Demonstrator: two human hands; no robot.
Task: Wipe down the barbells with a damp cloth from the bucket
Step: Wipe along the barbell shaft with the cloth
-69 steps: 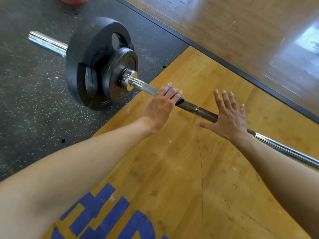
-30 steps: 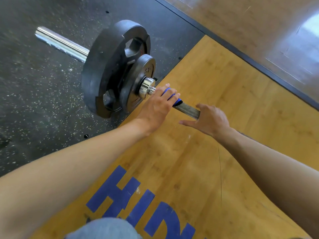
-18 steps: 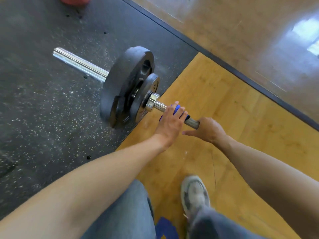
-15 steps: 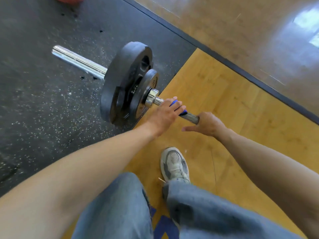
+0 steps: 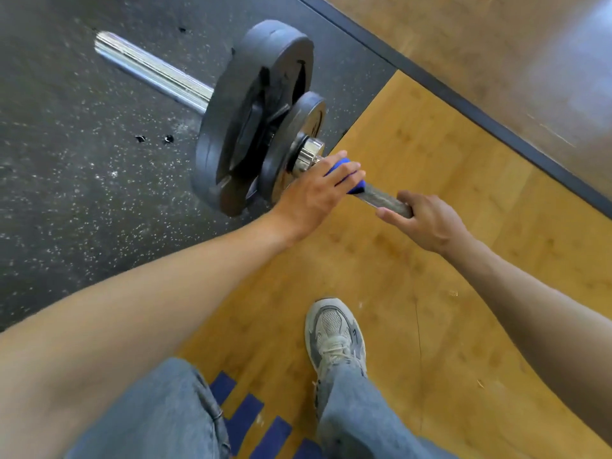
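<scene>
A barbell lies across the floor, its knurled shaft point(image 5: 377, 196) running from the chrome collar point(image 5: 308, 154) toward the right. My left hand point(image 5: 311, 193) grips a blue cloth point(image 5: 344, 175) wrapped round the shaft right beside the collar. My right hand point(image 5: 427, 221) grips the bare shaft a short way to the right, and the rest of the bar is hidden behind it. Two black plates point(image 5: 251, 111) sit on the chrome sleeve point(image 5: 155, 72). No bucket is in view.
The plates rest on speckled black rubber flooring point(image 5: 66, 193); I stand on a yellow wooden platform point(image 5: 430, 144) with blue lettering point(image 5: 251, 422). My grey shoe point(image 5: 334, 332) and jeans point(image 5: 159, 412) are below the bar. A dark border strip point(image 5: 463, 101) edges the platform.
My right hand went from flat and spread over the bar to curled round the shaft, closer to the left hand. The left hand with the cloth slid up to the collar. My legs and a shoe came into view.
</scene>
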